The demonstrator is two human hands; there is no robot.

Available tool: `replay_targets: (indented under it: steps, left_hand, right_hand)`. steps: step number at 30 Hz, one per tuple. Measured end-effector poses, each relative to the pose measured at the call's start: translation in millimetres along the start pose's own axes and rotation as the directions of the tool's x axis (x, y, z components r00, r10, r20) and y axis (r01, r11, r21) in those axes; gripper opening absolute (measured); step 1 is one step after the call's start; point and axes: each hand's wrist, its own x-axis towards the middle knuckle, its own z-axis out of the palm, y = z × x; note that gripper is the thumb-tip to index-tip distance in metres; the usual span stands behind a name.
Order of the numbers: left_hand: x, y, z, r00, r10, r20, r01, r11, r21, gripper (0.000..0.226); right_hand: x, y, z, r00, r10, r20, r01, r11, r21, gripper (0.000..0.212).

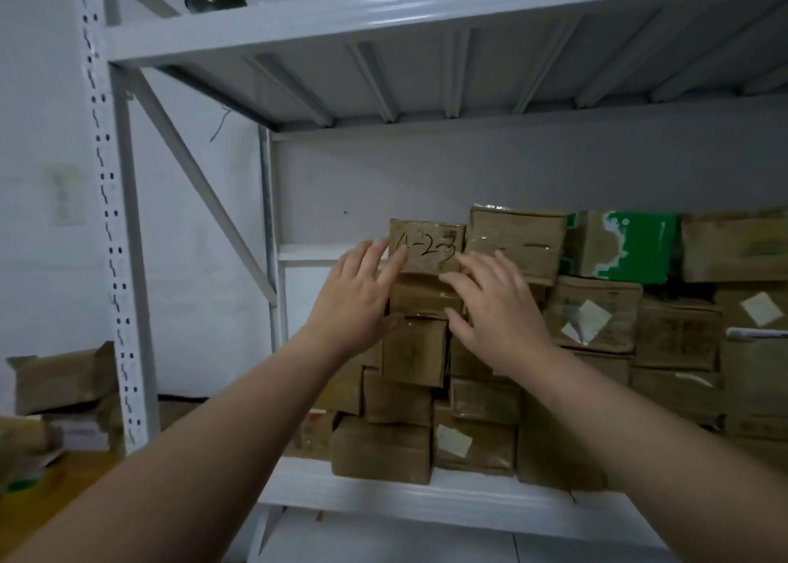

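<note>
While the marked box (430,245) is sitting on top of the stack toward the shelf's (383,494) left end, left grip (358,298) is touching its left edge, fingers straight and apart, clamping nothing. Right grip (499,311), fingers spread, is touching its lower right corner and the box beneath (420,298). Taller stack (516,242) is crowding just beside on the right, with the green box (627,245) sitting beyond it.

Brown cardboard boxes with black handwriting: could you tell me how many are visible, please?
1. The handwritten brown cardboard box sits topmost at the left, between the left hand and right hand. Hidden faces of the other stacked boxes may also carry writing.
</note>
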Motion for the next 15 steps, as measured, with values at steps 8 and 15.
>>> replay_targets:
  steps: [8, 15]
  left_hand:
    - [51, -61, 46, 0.998, -0.007, 0.059, 0.007, 1.0, 0.011, 0.11]
    - [71, -91, 69, 0.996, 0.04, 0.082, -0.021, 0.975, -0.223, 0.111]
  right_hand:
    - [70, -13, 27, 0.992, -0.119, 0.047, 0.128, 0.923, -0.362, 0.078]
    - [121, -17, 45, 0.99, 0.022, 0.141, 0.067, 0.802, -0.594, 0.117]
